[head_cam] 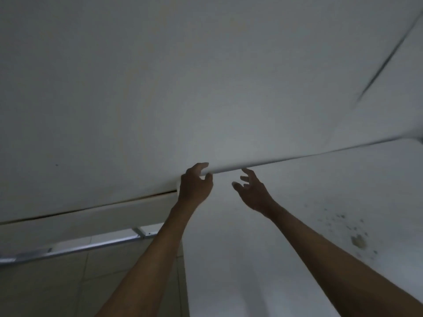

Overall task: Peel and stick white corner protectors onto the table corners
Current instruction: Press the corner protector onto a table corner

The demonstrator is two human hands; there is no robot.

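Your left hand (194, 184) curled round the far left corner of the white table (297, 213), where a sliver of white corner protector (177, 186) showed beside your wrist. Your right hand (251, 191) hovered just right of that corner, fingers loosely spread, holding nothing. The tabletop ran bare along the wall (183, 88); stains (358, 241) marked it further right. Dim light blurred the protector's shape.

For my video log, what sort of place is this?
Probably a plain indoor room: a white table pushed against a bare white wall, tiled floor below. Too dim for more.
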